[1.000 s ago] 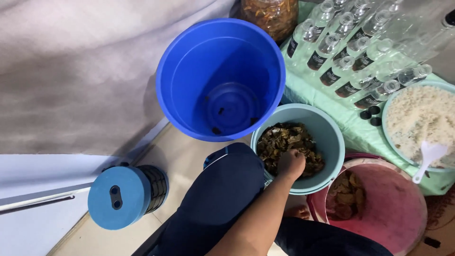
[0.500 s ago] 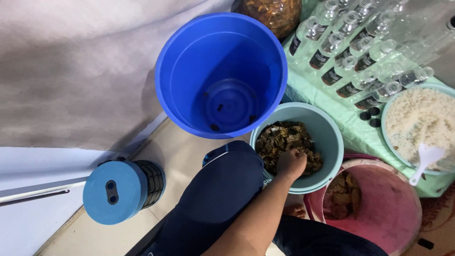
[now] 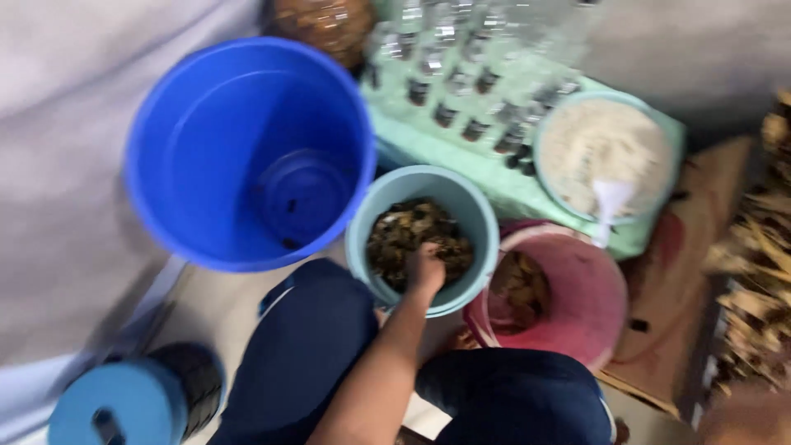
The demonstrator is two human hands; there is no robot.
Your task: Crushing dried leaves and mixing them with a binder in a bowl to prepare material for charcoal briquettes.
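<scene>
Dark brown pieces (image 3: 412, 235) fill the bottom of a pale teal bucket (image 3: 478, 222) that stands in the middle of the scene, just beyond the person's knees in dark blue trousers (image 3: 305, 354). One hand (image 3: 427, 268) reaches down into this bucket from the near side and rests on the pieces; which hand it is cannot be told, and its grip is blurred, so whether the fingers are closed on anything cannot be told either. Touching the teal bucket on the right is a pink bucket (image 3: 585, 305) with more brownish matter inside. To the left stands a large blue bucket (image 3: 181, 165), with only a few dark bits on its bottom. Farther off, a light green crate (image 3: 494, 177) carries rows of clear bottles (image 3: 461, 74) and a bowl of white grains (image 3: 606, 148) with a white scoop (image 3: 610, 202). At the near left lies a blue lidded container (image 3: 124, 404).
</scene>
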